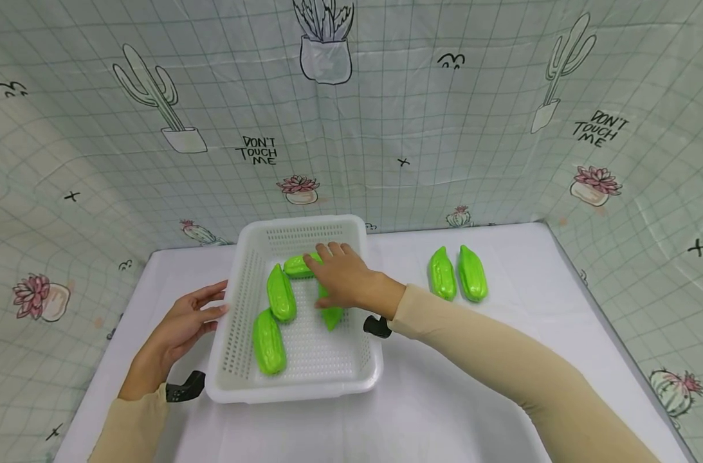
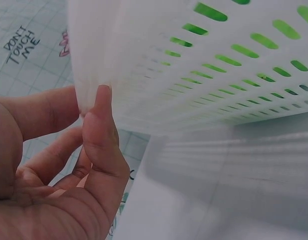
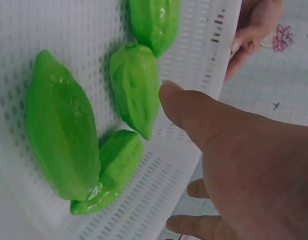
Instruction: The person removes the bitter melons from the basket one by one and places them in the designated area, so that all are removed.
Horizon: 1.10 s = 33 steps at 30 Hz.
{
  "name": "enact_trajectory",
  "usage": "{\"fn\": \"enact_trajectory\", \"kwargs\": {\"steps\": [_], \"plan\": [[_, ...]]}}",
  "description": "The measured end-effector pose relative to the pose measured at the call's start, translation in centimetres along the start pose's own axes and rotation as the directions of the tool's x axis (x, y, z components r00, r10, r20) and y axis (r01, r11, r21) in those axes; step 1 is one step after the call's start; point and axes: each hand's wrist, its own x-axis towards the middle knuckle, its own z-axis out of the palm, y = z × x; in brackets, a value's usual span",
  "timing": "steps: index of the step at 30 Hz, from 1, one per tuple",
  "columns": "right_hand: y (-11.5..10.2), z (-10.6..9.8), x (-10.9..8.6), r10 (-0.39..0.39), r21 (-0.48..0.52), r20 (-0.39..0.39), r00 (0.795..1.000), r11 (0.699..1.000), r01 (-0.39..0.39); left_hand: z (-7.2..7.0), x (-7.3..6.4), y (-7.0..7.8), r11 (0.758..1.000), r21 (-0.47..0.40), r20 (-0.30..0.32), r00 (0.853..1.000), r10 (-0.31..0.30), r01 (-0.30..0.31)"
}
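A white perforated basket (image 1: 293, 391) holds several shiny green star fruit (image 1: 281, 293), ridged and pointed at one end. My left hand (image 1: 184, 321) pinches the basket's left rim between thumb and fingers, seen close in the left wrist view at the white rim (image 2: 89, 55). Over the basket's right half hovers my right hand (image 1: 345, 278), fingers spread and holding nothing. Beneath it lies one star fruit (image 1: 332, 317), partly covered in the head view. The right wrist view shows that star fruit (image 3: 61, 130) whole, inside the basket, apart from the straight thumb (image 3: 188, 110).
Two more star fruit, a left one (image 1: 442, 274) and a right one (image 1: 473, 274), lie side by side on the white tabletop (image 1: 444, 405) right of the basket. A grid-patterned cloth (image 1: 386, 116) with cactus drawings rises behind the table and along both sides.
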Motion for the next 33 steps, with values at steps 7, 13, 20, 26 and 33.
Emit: {"fn": "enact_trajectory", "kwargs": {"steps": [7, 13, 20, 26, 33], "plan": [[-1.0, 0.1, 0.9, 0.052, -0.012, 0.045, 0.998, 0.999, -0.051, 0.0, 0.0, -0.1, 1.0, 0.003, -0.009, 1.0, -0.007, 0.007], [-1.7, 0.5, 1.4, 0.097, -0.027, 0.074, 0.993, 0.995, -0.095, 0.1, 0.0, 0.0, 1.0, -0.003, -0.007, 1.0, -0.005, 0.005], [-2.1, 0.8, 1.7, 0.14, -0.043, 0.122, 0.983, 0.99, -0.136, 0.1, 0.0, -0.1, 1.0, -0.009, -0.013, 1.0, -0.015, 0.015], [-2.2, 1.4, 2.0, 0.166, -0.036, 0.136, 0.977, 0.986, -0.163, 0.1, 0.0, -0.2, 1.0, -0.005, -0.012, 1.0, -0.014, 0.014], [-2.1, 1.9, 2.1, 0.198, -0.025, 0.151, 0.969, 0.98, -0.196, 0.0, 0.0, -0.1, 1.0, 0.0, -0.015, 1.0, -0.005, 0.005]]}}
